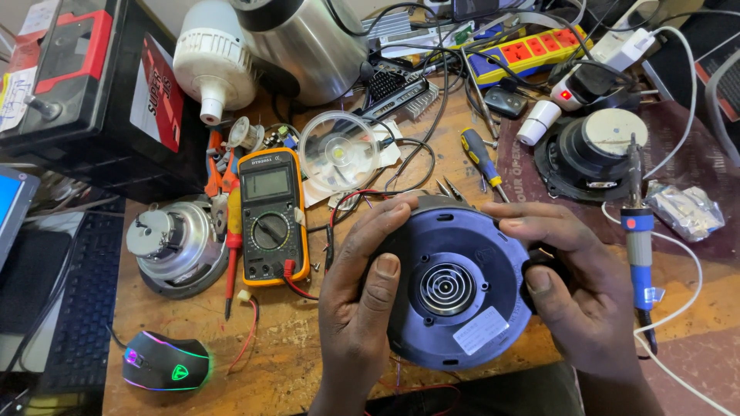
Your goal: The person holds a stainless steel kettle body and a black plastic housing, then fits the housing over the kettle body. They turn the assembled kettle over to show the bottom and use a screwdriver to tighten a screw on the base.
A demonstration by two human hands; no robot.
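— Wooden workbench (293,362), scratched and crowded: where do the hands sit?

— Lower centre of the frame. Both grip a round dark-blue plastic appliance base (455,286), its ringed metal connector facing up.

— Left hand (362,308)?

— Curled around the left rim, thumb flat on the face, forearm rising from the bottom edge.

— Right hand (578,293)?

— Clasping the right rim, fingers along the top, thumb pressing inward. A yellow digital multimeter (270,219) lies to the left.

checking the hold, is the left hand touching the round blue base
Touching. The head view shows the left hand wrapped over the left edge of the round blue base, thumb lying flat on its face; the right hand clasps the opposite edge.
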